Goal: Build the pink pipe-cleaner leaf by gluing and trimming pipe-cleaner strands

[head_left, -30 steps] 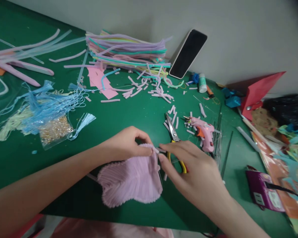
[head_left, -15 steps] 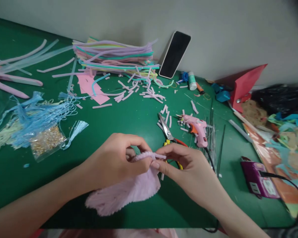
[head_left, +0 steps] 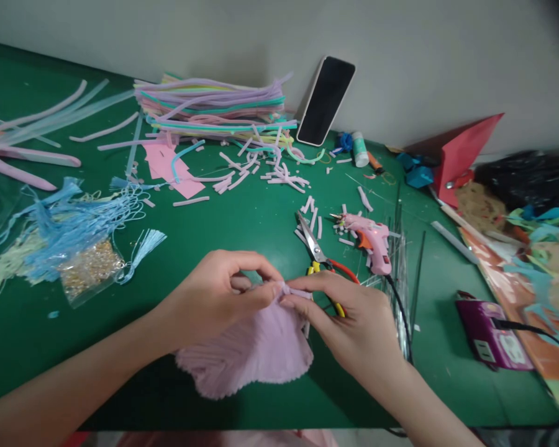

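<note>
A pale lilac ridged, fuzzy piece (head_left: 256, 357), which looks made of pipe cleaners side by side, hangs below my hands over the green table. My left hand (head_left: 218, 295) pinches its top edge between thumb and fingers. At the right end of that edge, my right hand (head_left: 354, 310) pinches a short pipe cleaner end (head_left: 302, 293) between thumb and index finger. Part of the top edge is hidden by my fingers. Just behind my right hand lie scissors (head_left: 315, 248) with red handles and a yellow-handled tool (head_left: 339, 309), partly covered by the hand.
A pink glue gun (head_left: 370, 239) lies right of the scissors, its cord running to a purple power box (head_left: 494, 335). Cut pipe cleaner bits and a pipe cleaner bundle (head_left: 214, 102) lie behind. Blue tassels (head_left: 84, 211) and a bag of beads (head_left: 90, 267) lie left. A phone (head_left: 327, 99) leans on the wall.
The lilac piece has turned and swung slightly right, showing more of its ridged face. Its coiled top edge is now more covered by my left thumb. Both hands keep their pinch.
</note>
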